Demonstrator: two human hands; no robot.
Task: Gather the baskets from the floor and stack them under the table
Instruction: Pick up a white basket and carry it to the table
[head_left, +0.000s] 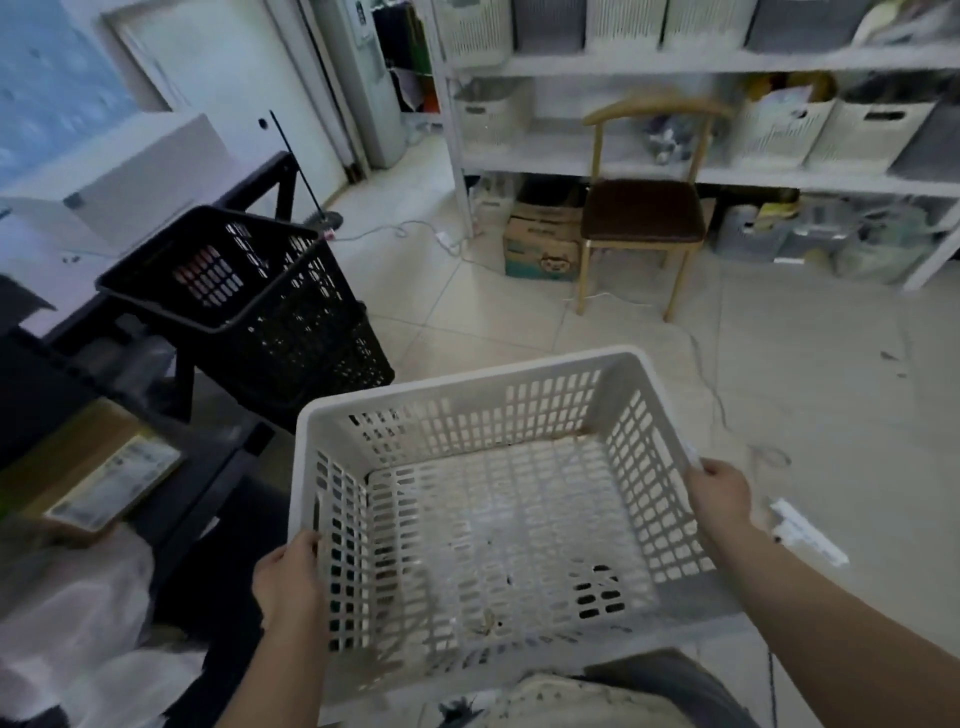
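A white basket (498, 509) with slotted walls and floor is held up in front of the person, open side up, filling the lower middle of the view. The left hand (288, 577) grips its rim at about 8 o'clock, fingers (306, 543) curled narrow over the edge. The right hand (719, 493) grips the opposite rim at about 3 o'clock, its fingers closed on the edge in the same way. A few bits of dirt lie on the basket's floor, and nothing else is inside it.

At 10 o'clock from the white basket stand 2 black baskets (249, 312), one nested in the other; the upper one sits tilted, its rim higher than the lower one's. They stand beside the dark leg of a desk (130, 171) that runs along the left edge of the view, and whether they reach under it cannot be told. A white box (124, 176) rests on the desk.

At 1 o'clock, well apart, a wooden chair (641, 208) with a dark seat stands on the tiled floor (805, 374) in front of a white shelf (727, 176) carrying more pale baskets. A cardboard box (543, 244) sits on the floor just left of the chair. White cables trail across the tiles. At 8 o'clock a brown carton (93, 473) lies low at the left.
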